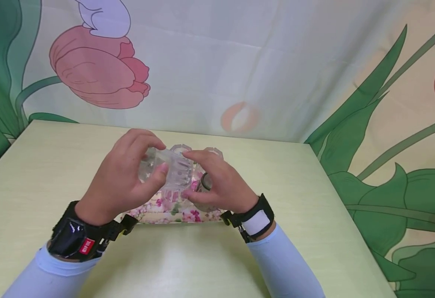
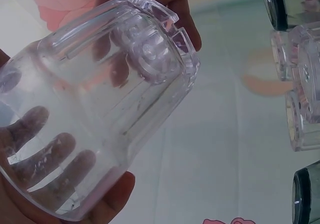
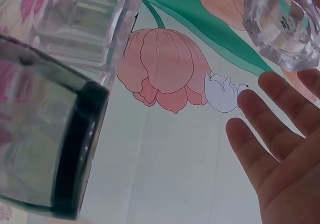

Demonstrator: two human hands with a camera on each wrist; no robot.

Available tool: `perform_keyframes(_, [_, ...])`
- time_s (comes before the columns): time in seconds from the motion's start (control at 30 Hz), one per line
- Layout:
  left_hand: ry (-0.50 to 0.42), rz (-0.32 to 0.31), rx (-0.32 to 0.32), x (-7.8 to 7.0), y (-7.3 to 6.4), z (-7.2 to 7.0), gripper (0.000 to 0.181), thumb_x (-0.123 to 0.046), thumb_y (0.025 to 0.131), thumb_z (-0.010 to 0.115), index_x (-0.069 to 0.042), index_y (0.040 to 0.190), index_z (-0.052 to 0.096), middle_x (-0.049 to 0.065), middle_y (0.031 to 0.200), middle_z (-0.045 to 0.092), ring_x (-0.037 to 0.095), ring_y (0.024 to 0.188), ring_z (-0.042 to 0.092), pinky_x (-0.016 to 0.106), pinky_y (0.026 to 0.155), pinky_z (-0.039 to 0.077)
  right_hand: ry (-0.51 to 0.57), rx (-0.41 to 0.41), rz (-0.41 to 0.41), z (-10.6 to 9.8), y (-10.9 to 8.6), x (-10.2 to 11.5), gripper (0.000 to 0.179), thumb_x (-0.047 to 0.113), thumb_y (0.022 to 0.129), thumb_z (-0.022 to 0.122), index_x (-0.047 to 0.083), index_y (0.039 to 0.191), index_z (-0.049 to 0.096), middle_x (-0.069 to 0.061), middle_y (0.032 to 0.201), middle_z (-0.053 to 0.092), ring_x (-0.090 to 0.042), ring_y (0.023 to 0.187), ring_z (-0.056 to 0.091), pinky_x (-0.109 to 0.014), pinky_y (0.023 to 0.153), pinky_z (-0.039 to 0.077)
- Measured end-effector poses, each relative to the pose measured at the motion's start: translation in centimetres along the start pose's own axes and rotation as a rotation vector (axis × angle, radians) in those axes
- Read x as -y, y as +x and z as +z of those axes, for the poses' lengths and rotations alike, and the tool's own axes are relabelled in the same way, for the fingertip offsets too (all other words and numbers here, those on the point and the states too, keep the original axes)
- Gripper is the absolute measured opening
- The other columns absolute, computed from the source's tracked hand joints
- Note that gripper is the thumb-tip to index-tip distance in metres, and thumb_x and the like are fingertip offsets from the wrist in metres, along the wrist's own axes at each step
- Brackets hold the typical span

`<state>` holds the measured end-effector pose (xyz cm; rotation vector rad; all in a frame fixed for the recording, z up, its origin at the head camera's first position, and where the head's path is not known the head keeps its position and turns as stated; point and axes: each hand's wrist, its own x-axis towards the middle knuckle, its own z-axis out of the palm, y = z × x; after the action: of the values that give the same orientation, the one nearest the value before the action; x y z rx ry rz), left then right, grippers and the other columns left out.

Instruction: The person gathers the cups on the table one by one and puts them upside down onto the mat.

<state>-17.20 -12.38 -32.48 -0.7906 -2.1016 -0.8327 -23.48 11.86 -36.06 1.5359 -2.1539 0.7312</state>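
Note:
Both hands are raised over a floral mat (image 1: 191, 216) and meet at a clear drinking glass (image 1: 178, 171), tilted on its side. My left hand (image 1: 126, 176) grips its wide end, and several fingers show through the clear wall in the left wrist view. At the faceted base (image 3: 282, 31), my right hand (image 1: 221, 182) has its thumb and index finger on opposite edges. The other fingers (image 3: 265, 129) of that hand stretch out straight, away from the glass.
More clear glasses (image 1: 181, 149) with faceted bases stand upside down on the mat behind the hands. Close by the right hand is a dark-ringed glass (image 1: 204, 182). The pale table (image 1: 295, 207) ends at a printed floral curtain (image 1: 202, 74).

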Motion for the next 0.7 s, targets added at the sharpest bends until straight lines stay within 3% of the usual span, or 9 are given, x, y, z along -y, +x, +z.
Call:
perform_keyframes(0.27, [-0.008, 0.013, 0.006, -0.4, 0.0, 0.4, 0.035, -0.030, 0.086, 0.057, -0.003, 0.109, 0.061, 0.013, 0.112, 0.060, 0.026, 0.101, 0.055, 0.040, 0.077, 0.049, 0.025, -0.031, -0.044, 0.6, 0.3, 0.1, 0.086, 0.030, 0.077, 0.085, -0.001, 0.144, 0.041, -0.011, 0.130, 0.059, -0.020, 0.113, 0.057, -0.030, 0.101, 0.048])
perform_keyframes(0.7, [-0.023, 0.026, 0.051, -0.6, -0.1, 0.8, 0.035, -0.030, 0.088, 0.056, -0.003, 0.112, 0.060, 0.013, 0.117, 0.058, 0.029, 0.115, 0.053, 0.046, 0.096, 0.047, 0.011, -0.064, -0.078, 1.0, 0.3, 0.2, 0.086, 0.027, 0.077, 0.086, -0.003, 0.142, 0.040, -0.012, 0.124, 0.061, -0.019, 0.095, 0.056, -0.028, 0.088, 0.050])
